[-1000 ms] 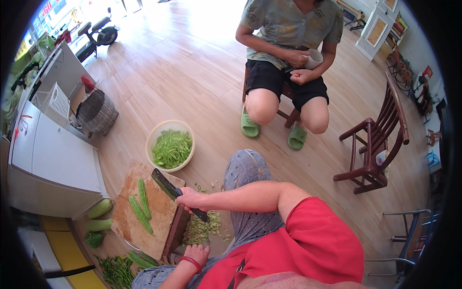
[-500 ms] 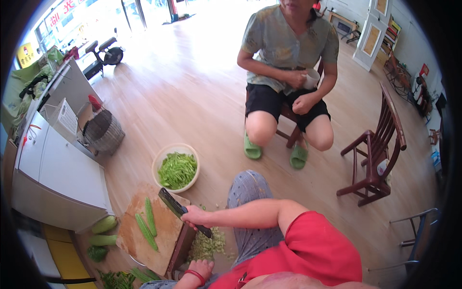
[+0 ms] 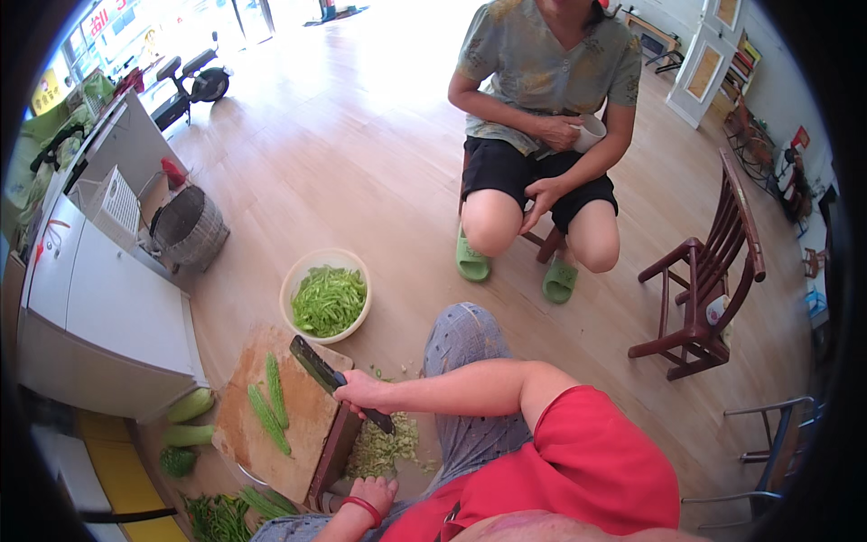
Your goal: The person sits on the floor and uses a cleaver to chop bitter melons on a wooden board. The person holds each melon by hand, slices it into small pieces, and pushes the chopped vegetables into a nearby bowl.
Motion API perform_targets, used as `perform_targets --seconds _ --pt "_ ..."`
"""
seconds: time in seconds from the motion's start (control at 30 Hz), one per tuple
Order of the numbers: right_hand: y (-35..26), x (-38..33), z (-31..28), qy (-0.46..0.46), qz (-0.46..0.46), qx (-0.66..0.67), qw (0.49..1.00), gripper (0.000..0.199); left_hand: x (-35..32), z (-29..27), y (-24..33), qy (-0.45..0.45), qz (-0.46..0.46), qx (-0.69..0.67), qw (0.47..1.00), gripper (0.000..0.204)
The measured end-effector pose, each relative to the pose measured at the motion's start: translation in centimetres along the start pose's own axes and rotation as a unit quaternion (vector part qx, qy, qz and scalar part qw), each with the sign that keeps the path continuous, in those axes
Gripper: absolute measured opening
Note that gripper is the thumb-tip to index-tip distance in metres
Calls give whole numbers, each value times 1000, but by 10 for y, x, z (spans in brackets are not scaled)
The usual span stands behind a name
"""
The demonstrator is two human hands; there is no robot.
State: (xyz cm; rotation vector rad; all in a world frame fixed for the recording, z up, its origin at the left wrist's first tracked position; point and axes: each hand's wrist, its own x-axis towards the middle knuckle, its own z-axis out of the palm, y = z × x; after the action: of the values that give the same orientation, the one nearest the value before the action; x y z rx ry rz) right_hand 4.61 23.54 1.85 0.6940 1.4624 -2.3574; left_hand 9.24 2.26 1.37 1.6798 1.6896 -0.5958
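My right hand (image 3: 363,392) is closed round the handle of a dark-bladed kitchen knife (image 3: 315,365), held above the right edge of a wooden chopping board (image 3: 244,370). On the board lie bitter melon pieces (image 3: 268,419), long, green and bumpy, apart from the blade. My left hand (image 3: 373,493), with a red band at its wrist, rests low beside the board's near right corner; its fingers look extended and hold nothing visible. Beyond the board stands a cream bowl (image 3: 287,312) of sliced green vegetable (image 3: 330,301). Pale scraps (image 3: 384,449) cover the floor between board and my leg.
Opposite me a seated person (image 3: 551,117) holds a white cup (image 3: 590,133). A wooden chair (image 3: 700,271) stands at right. Along the left are a white cabinet (image 3: 117,307), a woven basket (image 3: 191,230), whole green gourds (image 3: 191,406) and leafy greens (image 3: 217,517).
The whole view has shifted slightly. The seated person's lower hand has opened and dropped between the knees. My right hand still grips the knife, and the melon pieces lie as before.
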Motion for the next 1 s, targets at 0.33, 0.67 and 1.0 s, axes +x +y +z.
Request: perform_targets --seconds 0.33,0.67,1.0 --pt "6 1 -1 -2 20 -15 1000 10 -6 8 4 59 -7 3 998 23" --pt "-2 -3 2 15 -1 -15 1000 11 -1 4 3 49 -11 -27 998 25" --pt "-17 7 -31 110 -86 -2 990 15 -27 -101 -40 302 265 -831 385 59"
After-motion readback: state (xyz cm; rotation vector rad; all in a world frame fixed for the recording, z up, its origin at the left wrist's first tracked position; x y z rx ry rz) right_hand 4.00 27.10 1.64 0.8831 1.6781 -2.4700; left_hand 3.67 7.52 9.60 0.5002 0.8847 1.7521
